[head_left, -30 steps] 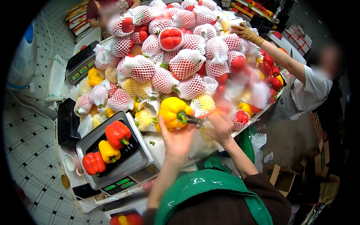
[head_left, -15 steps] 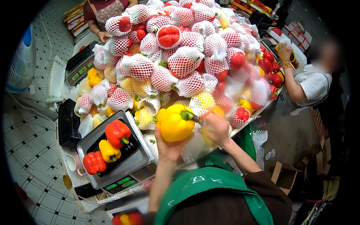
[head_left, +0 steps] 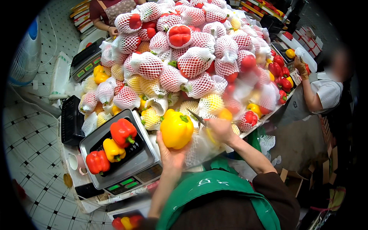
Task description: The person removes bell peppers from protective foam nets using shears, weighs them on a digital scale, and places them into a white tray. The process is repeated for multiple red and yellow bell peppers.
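My left hand [head_left: 171, 155] cradles a large yellow bell pepper [head_left: 176, 132] from below and the side, its green stem stub facing up. Just right of it, my right hand [head_left: 220, 131] grips scissors [head_left: 196, 117], their dark pointed blades aimed at the upper left and apart from the pepper. Fingers hide most of the scissors' handle. On the metal tray of a scale [head_left: 148, 161] to the left lie a red bell pepper [head_left: 123, 132], a yellow bell pepper [head_left: 114, 150] and another red bell pepper [head_left: 97, 162].
A tall heap of peppers in white foam nets [head_left: 149, 65] fills the table ahead. A black crate [head_left: 72, 120] and a white cup [head_left: 73, 161] stand left of the scale. At the right, a co-worker [head_left: 322, 90] handles things beside loose red peppers [head_left: 276, 69]; another person [head_left: 111, 13] stands at the far left.
The scissors have come away from the yellow pepper's stem, which now shows as a short stub. My left hand still holds the pepper. The co-worker's hand on the right has shifted.
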Demonstrator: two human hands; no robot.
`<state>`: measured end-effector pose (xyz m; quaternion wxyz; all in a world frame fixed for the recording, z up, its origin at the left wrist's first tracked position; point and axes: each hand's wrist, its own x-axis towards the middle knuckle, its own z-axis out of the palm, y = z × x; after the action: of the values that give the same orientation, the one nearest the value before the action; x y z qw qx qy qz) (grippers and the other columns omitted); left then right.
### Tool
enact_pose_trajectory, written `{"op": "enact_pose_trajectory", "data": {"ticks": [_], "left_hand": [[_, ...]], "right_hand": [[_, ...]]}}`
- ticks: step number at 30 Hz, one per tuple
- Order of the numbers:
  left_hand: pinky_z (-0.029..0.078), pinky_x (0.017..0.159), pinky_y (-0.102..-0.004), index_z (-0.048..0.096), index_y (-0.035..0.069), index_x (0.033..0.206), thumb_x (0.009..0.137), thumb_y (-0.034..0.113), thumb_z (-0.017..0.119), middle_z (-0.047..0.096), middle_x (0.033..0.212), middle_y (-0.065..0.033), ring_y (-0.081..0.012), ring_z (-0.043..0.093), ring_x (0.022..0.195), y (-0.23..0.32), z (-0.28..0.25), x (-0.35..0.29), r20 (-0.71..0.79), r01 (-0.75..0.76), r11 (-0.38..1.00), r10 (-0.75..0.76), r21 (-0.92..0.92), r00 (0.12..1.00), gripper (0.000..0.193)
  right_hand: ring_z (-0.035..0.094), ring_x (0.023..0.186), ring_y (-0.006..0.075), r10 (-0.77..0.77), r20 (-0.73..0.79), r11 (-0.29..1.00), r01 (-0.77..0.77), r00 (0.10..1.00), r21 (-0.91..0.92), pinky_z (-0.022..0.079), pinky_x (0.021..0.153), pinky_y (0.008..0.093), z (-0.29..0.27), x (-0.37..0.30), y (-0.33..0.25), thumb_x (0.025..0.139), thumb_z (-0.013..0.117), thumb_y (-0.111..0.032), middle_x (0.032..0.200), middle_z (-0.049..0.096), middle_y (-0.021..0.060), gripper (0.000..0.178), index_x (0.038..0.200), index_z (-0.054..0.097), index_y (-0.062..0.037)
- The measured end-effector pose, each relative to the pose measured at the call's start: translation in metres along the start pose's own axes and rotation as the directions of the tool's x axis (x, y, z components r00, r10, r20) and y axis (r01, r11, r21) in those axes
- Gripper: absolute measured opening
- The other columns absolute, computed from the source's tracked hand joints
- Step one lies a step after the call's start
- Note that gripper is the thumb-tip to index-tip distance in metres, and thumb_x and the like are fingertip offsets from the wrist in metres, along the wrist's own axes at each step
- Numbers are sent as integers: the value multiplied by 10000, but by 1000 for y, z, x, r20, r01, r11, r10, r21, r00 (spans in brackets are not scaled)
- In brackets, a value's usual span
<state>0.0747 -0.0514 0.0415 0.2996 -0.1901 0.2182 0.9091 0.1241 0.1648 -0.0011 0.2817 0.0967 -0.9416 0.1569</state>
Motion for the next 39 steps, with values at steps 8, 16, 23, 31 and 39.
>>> {"op": "enact_pose_trajectory", "data": {"ticks": [8,16,23,31,39], "left_hand": [[490,890,-515,429,112,1327,847,567,559,547,1258,-108,-302,569,1109,21,2,4,164,-327,891,288,315,944,674],[451,969,-465,345,76,1361,804,380,681,478,1296,-127,-281,507,1178,23,-8,5,238,-242,929,177,280,955,717],[419,947,-327,412,-17,1323,728,297,751,516,1197,-124,-205,521,1089,-7,10,8,396,-446,655,235,610,887,753],[413,975,-370,376,8,1346,703,452,743,490,1250,-146,-254,512,1136,-10,24,6,444,-352,747,85,564,892,864],[433,959,-366,336,28,1401,944,515,410,390,1383,-168,-271,465,1220,-39,27,9,582,-511,356,-126,783,803,673]], "right_hand": [[623,634,256,181,419,975,-218,890,41,481,538,398,14,52,-9,734,711,-345,691,609,105,352,862,593,-39],[630,593,265,361,126,910,-379,924,166,495,556,380,-42,83,-25,822,644,-304,677,643,81,253,761,656,-59],[575,1023,296,85,292,735,-258,953,627,431,895,378,-43,86,-43,921,475,-354,1097,603,162,446,1258,550,-71],[536,1139,203,230,719,-221,-685,655,695,407,1000,338,-11,47,-2,968,426,-370,1234,558,97,464,1304,490,-56],[451,1249,247,367,570,-571,-306,735,762,374,1028,411,-62,-42,-50,827,642,-481,1359,465,80,757,1416,327,-124]]}}
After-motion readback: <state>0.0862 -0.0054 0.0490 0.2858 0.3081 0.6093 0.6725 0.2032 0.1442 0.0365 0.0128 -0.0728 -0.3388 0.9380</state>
